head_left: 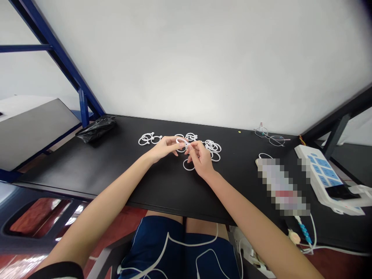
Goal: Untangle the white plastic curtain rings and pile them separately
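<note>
Both my hands meet over the middle of a black table (87, 166). My left hand (164, 148) and my right hand (200, 158) pinch the same white plastic ring (182, 141) between their fingertips. Around them lie several more white rings: a small group (149, 138) to the left, a pile (213, 149) to the right, and one single ring (187, 167) just under my right hand.
A crumpled black bag (95, 129) lies at the table's back left. A pair of glasses (271, 136) rests at the back right. A white power strip (322, 174) with blue sockets and cables sits at the right. A blue metal frame (83, 104) stands at the left.
</note>
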Demonstrator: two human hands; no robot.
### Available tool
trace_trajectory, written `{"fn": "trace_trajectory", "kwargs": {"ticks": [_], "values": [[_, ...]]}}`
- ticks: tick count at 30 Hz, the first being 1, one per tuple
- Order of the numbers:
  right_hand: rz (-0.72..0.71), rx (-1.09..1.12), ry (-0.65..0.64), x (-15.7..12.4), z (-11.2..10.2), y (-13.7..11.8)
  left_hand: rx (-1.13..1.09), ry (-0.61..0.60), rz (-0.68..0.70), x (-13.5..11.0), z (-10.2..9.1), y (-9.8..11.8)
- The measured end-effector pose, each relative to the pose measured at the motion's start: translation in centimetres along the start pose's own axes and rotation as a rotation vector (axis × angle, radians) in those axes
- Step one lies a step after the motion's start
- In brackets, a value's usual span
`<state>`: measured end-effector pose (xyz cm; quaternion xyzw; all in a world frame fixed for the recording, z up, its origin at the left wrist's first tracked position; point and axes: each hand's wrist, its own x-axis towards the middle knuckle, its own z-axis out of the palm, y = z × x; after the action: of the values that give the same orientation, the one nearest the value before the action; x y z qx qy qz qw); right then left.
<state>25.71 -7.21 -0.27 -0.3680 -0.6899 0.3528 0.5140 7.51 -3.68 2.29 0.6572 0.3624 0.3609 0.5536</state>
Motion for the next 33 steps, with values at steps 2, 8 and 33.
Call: {"fn": "trace_trajectory", "kwargs": {"ticks": [2,8,33], "values": [[0.001,-0.011,0.004,-0.01,-0.02,-0.06,-0.009,0.0,0.009,0.05,-0.01,-0.14],[-0.014,-0.128,0.002,-0.11,-0.14,-0.17,-0.058,-0.012,-0.001,0.05,-0.1,-0.46],[0.009,-0.101,-0.051,-0.32,-0.06,-0.22,-0.212,-0.035,-0.025,0.06,-0.19,-0.59]]}}
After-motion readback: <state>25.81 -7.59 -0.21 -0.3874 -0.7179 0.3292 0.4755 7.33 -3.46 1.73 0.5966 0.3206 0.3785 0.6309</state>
